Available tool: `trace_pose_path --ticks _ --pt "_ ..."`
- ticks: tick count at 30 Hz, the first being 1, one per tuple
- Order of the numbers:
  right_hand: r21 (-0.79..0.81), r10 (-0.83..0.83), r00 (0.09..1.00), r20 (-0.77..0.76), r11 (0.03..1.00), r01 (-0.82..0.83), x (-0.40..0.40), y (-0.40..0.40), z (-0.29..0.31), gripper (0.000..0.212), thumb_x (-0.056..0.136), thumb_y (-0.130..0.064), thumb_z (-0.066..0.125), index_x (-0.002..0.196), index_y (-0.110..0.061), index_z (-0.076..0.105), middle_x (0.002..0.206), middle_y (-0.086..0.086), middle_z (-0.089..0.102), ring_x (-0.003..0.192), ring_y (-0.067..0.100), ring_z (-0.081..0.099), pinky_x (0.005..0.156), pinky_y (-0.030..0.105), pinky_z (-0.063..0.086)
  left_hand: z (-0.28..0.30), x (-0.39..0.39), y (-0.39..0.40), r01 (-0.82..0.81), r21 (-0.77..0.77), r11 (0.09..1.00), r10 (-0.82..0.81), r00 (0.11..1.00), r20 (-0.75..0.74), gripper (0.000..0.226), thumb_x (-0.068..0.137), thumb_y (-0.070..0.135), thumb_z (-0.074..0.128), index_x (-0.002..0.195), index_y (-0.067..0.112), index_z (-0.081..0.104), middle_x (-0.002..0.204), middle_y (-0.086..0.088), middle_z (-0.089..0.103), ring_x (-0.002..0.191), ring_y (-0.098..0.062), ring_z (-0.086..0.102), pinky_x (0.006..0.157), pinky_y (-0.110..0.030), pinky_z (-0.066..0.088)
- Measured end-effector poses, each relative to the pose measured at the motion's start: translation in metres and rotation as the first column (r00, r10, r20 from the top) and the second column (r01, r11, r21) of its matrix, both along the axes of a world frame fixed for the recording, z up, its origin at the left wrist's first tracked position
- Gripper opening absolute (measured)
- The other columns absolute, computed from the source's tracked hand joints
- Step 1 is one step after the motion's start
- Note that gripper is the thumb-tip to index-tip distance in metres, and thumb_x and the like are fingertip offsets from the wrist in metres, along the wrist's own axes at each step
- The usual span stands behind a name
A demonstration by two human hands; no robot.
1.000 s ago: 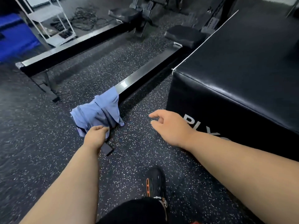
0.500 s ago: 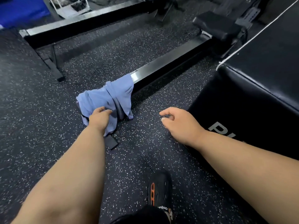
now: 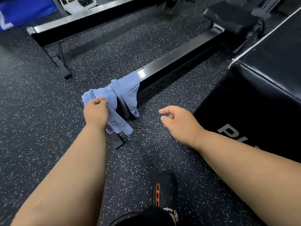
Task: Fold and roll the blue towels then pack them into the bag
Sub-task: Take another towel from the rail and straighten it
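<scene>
A crumpled light blue towel (image 3: 125,92) hangs over the near end of a rowing machine rail (image 3: 175,62), its lower part trailing to the speckled floor. My left hand (image 3: 96,111) grips a bunch of the towel at its left side, fingers curled into the cloth. My right hand (image 3: 177,121) hovers above the floor to the right of the towel, apart from it, fingers loosely curled and holding nothing. No bag is in view.
A big black padded plyo box (image 3: 260,95) stands at the right. A second rail (image 3: 84,20) runs across the back, with a blue mat (image 3: 21,12) at the far left. A black foot (image 3: 118,141) of the rail lies under the towel. My shoe (image 3: 164,191) is below.
My left hand has closed further into the towel and pulled its left part up and toward me. The camera has moved closer; my right hand has barely shifted.
</scene>
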State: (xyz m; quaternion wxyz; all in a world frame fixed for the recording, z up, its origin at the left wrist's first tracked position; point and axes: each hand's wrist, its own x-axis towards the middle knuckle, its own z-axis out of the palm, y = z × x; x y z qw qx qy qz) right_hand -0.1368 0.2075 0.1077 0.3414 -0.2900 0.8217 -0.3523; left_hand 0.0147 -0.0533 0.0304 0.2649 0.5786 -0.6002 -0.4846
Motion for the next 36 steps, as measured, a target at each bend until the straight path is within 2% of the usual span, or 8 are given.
trace_pose_path --ticks 4,8,14,18,21,26,32,36 --pt "-0.045 -0.055 0.998 0.04 0.997 0.057 0.002 0.01 0.016 0.028 0.101 -0.025 0.055 0.126 -0.034 0.065 0.091 0.008 0.073 0.06 0.007 0.058 0.063 0.038 0.056 0.05 -0.003 0.003 -0.034 0.001 0.999 0.034 0.989 -0.142 0.02 0.088 0.019 0.062 0.095 0.029 0.078 0.104 0.005 0.077 0.086 -0.013 0.067 0.082 -0.029 0.055" --pt "-0.077 -0.101 0.993 0.067 0.991 0.106 0.004 0.028 0.039 0.028 0.102 -0.025 0.056 0.127 -0.033 0.065 0.096 0.01 0.074 0.061 0.007 0.056 0.058 0.03 0.052 0.099 -0.008 0.018 0.029 -0.031 0.999 -0.036 0.971 -0.235 0.024 0.093 0.011 0.063 0.109 0.022 0.078 0.098 0.011 0.075 0.083 0.0 0.066 0.078 -0.016 0.052" --pt "-0.147 -0.174 0.984 0.034 0.973 0.177 0.006 0.068 0.082 0.026 0.102 -0.024 0.057 0.124 -0.032 0.067 0.097 0.012 0.074 0.06 0.004 0.057 0.054 0.021 0.049 0.171 -0.003 0.068 0.095 -0.042 0.995 -0.104 0.923 -0.37 0.031 0.09 0.009 0.061 0.113 0.019 0.079 0.094 0.006 0.071 0.073 0.0 0.058 0.074 -0.016 0.048" --pt "-0.192 -0.212 0.977 0.025 0.958 0.213 0.018 0.1 0.11 0.025 0.101 -0.029 0.059 0.125 -0.035 0.067 0.097 0.008 0.075 0.074 0.014 0.068 0.079 0.037 0.059 0.225 0.016 0.105 0.182 -0.075 0.98 -0.197 0.882 -0.428 0.031 0.081 0.018 0.067 0.105 0.029 0.084 0.097 0.004 0.073 0.084 -0.014 0.055 0.083 -0.03 0.043" --pt "-0.223 -0.247 0.969 0.023 0.943 0.246 0.029 0.128 0.129 0.023 0.099 -0.034 0.061 0.12 -0.039 0.069 0.095 0.007 0.074 0.09 0.022 0.072 0.091 0.046 0.059 0.264 0.027 0.147 0.252 -0.129 0.959 -0.283 0.829 -0.483 0.026 0.081 0.022 0.066 0.098 0.029 0.086 0.099 0.002 0.075 0.085 -0.016 0.057 0.078 -0.025 0.044" --pt "-0.226 -0.302 0.949 0.095 0.921 0.316 0.056 0.182 0.168 0.02 0.101 -0.038 0.061 0.115 -0.031 0.073 0.104 -0.002 0.074 0.092 0.01 0.067 0.088 0.033 0.055 0.316 0.045 0.239 0.396 -0.015 0.918 -0.312 0.699 -0.643 0.024 0.091 0.005 0.059 0.095 0.01 0.081 0.092 -0.004 0.077 0.082 -0.013 0.07 0.072 -0.02 0.054" --pt "-0.208 -0.274 0.901 0.336 0.912 0.354 0.085 0.246 0.204 0.045 0.102 -0.065 0.049 0.116 -0.029 0.072 0.115 0.002 0.075 0.1 0.017 0.069 0.092 0.034 0.049 0.347 0.065 0.332 0.6 0.059 0.798 -0.423 0.626 -0.655 0.032 0.1 0.006 0.044 0.105 0.003 0.076 0.082 -0.001 0.074 0.078 -0.01 0.063 0.086 -0.025 0.046" --pt "-0.29 -0.286 0.835 0.47 0.843 0.453 0.097 0.291 0.222 0.07 0.087 -0.076 0.06 0.124 -0.018 0.074 0.115 0.007 0.077 0.095 0.02 0.072 0.088 0.038 0.054 0.356 0.079 0.39 0.698 0.082 0.712 -0.506 0.59 -0.629 0.033 0.1 0.01 0.045 0.111 0.002 0.075 0.093 -0.005 0.075 0.09 -0.017 0.062 0.096 -0.033 0.045"
